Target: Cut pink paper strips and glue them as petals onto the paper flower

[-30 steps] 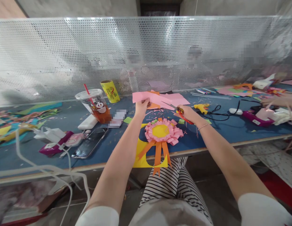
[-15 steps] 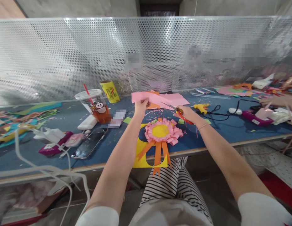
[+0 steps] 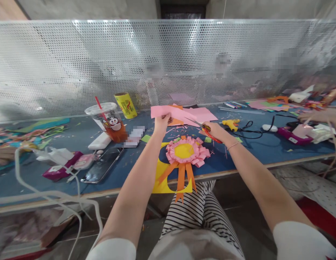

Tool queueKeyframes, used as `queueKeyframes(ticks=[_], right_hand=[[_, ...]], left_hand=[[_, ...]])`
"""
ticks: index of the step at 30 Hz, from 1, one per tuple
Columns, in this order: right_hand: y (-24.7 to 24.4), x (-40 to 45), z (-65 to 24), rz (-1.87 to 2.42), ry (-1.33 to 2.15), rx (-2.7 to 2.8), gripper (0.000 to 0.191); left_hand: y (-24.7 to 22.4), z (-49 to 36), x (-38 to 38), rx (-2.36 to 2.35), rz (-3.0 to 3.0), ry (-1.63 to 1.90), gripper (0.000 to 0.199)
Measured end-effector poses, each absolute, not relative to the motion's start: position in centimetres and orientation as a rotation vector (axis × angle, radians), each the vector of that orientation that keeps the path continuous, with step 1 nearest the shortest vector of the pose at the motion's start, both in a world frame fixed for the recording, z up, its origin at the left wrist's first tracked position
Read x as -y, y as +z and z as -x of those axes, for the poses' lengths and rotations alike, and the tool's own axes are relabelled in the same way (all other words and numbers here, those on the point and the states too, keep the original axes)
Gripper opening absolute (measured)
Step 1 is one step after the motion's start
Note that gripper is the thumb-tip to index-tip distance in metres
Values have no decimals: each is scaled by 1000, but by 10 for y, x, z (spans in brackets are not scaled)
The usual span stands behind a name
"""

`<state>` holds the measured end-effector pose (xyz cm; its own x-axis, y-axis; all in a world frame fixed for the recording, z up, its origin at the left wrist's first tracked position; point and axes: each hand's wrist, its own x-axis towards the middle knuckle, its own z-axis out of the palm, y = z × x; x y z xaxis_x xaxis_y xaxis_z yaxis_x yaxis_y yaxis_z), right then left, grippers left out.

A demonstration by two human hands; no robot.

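Note:
Pinched in my left hand [image 3: 162,122] is a pink sheet of paper [image 3: 165,111], lifted above the table. My right hand [image 3: 213,130] grips scissors with red-orange handles [image 3: 214,138]; their blades point left at the sheet's right end. Below my hands lies a rosette [image 3: 199,156] with pink paper loops, a yellow centre and orange ribbon tails. Its tails hang over the table edge, partly on a yellow sheet with round cut-outs [image 3: 162,179]. More pink paper [image 3: 207,114] and orange paper [image 3: 176,121] lie just beyond my hands.
Left on the blue table [image 3: 140,159] are a drink cup [image 3: 113,124], a yellow tape roll [image 3: 126,106], a phone [image 3: 103,166] and a purple power strip [image 3: 58,171] with white cables. To the right lie a yellow glue gun [image 3: 231,124] and another person's hand [image 3: 319,116]. A perforated metal screen [image 3: 103,65] stands behind.
My hands, the pink sheet and the scissors stay nearly in place. At the far left, another person's hand has come further into view, and the yellow tool there has shifted.

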<state>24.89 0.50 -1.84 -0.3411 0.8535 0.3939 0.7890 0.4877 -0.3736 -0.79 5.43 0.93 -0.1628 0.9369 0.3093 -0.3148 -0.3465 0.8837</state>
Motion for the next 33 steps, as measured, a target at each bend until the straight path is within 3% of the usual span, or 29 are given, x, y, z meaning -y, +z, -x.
queueKeyframes(ticks=[33], right_hand=[[-17, -5, -252, 1282, 151, 2235, 40]], left_hand=[[8, 9, -56, -847, -1107, 1662, 15]])
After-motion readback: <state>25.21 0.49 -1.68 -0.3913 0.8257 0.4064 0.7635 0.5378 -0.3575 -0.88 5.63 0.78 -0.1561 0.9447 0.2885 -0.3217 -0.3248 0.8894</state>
